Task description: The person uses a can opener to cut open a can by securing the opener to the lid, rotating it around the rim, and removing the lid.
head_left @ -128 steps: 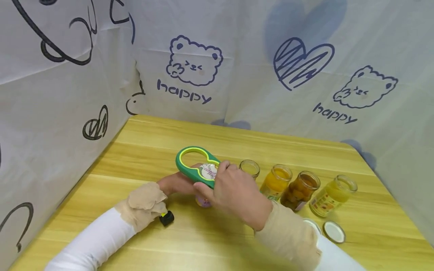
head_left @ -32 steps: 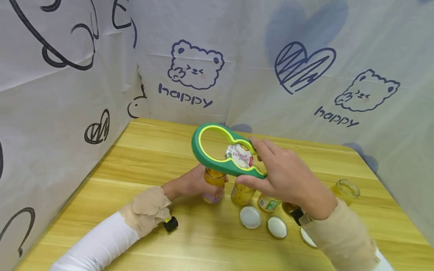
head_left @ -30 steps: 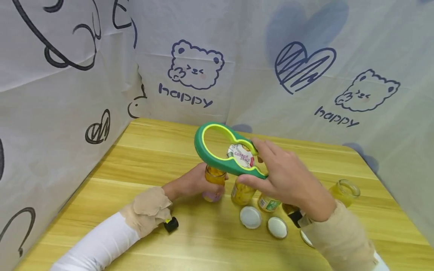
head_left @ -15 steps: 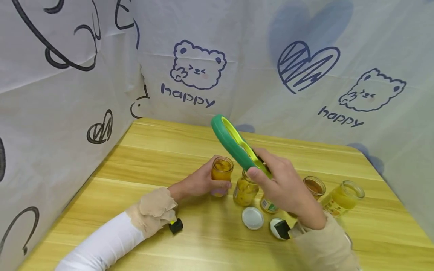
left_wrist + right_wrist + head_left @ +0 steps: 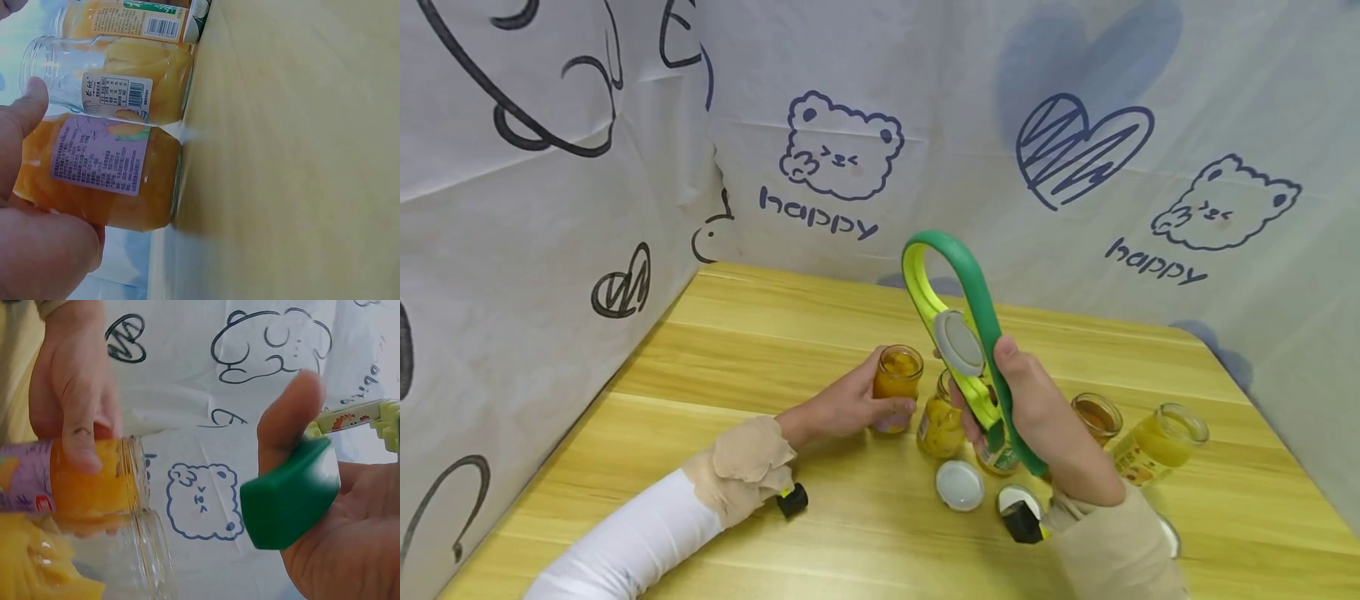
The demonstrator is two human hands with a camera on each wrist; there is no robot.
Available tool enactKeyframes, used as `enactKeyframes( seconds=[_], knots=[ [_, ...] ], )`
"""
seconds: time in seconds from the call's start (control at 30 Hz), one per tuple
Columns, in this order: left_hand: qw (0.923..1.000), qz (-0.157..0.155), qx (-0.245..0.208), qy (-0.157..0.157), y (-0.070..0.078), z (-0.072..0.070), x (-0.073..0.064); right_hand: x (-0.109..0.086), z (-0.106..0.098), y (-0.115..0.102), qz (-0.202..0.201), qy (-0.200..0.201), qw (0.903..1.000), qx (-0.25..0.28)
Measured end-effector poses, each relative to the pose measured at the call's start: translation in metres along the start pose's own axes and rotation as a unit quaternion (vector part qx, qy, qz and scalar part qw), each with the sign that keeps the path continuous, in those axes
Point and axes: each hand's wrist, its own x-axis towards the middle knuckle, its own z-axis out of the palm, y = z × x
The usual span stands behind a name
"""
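Note:
My left hand (image 5: pixel 846 404) grips an uncapped glass jar (image 5: pixel 897 383) of orange fruit with a purple label, upright at the table. My right hand (image 5: pixel 1037 421) holds a green and lime jar opener (image 5: pixel 981 292) by its handles, raised and tilted on edge above the other jars. A round metal lid (image 5: pixel 958 343) sits between the opener's arms, its grey underside showing. In the right wrist view a green handle end (image 5: pixel 290 494) lies under my thumb. A lidless jar of yellow fruit (image 5: pixel 134 78) stands beside the gripped jar.
Further right are a green-labelled jar (image 5: pixel 1000 457), partly hidden by the right hand, an open brown jar (image 5: pixel 1097 417) and an open pale-yellow jar (image 5: pixel 1157 446). Loose lids lie in front: one white lid (image 5: pixel 959 486), another lid (image 5: pixel 1018 502) behind the black wrist camera (image 5: pixel 1022 523), and a third (image 5: pixel 1170 537).
The opener has moved from over the left-hand jar up and to the right, carrying the lid. It has turned from printed side up to show the lid's underside. The left hand still grips its jar.

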Motion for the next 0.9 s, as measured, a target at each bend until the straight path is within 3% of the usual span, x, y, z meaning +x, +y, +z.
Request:
enactKeyframes(
  seconds=[0.17, 0.23, 0.37, 0.47, 0.6, 0.7, 0.8, 0.87, 0.9],
  knots=[
    [0.9975, -0.053, 0.029, 0.038, 0.006, -0.007, -0.003, 0.003, -0.003, 0.001, -0.016, -0.041, 0.9965, 0.071],
    [0.9956, -0.051, 0.056, 0.056, 0.013, -0.013, -0.003, 0.003, -0.004, 0.001, -0.018, -0.047, 0.9949, 0.087],
    [0.9905, 0.007, 0.094, 0.1, 0.029, -0.026, 0.0, 0.001, -0.006, 0.0, -0.01, -0.047, 0.9933, 0.105],
    [0.98, 0.073, 0.102, 0.155, 0.043, -0.033, -0.003, -0.001, -0.007, -0.002, 0.005, -0.045, 0.9914, 0.123],
    [0.9472, 0.176, 0.124, 0.238, 0.07, -0.035, -0.009, 0.0, -0.006, -0.004, 0.022, -0.041, 0.9893, 0.138],
    [0.9108, 0.264, 0.163, 0.272, 0.091, -0.028, -0.011, 0.001, -0.005, -0.005, 0.028, -0.037, 0.9891, 0.139],
    [0.871, 0.347, 0.219, 0.27, 0.107, -0.016, -0.012, 0.002, -0.004, -0.005, 0.028, -0.037, 0.9894, 0.137],
    [0.8441, 0.389, 0.264, 0.259, 0.114, -0.006, -0.011, 0.002, -0.003, -0.005, 0.028, -0.037, 0.9893, 0.138],
    [0.8344, 0.401, 0.282, 0.253, 0.117, -0.002, -0.01, 0.002, -0.003, -0.005, 0.032, -0.036, 0.9893, 0.138]
  ],
)
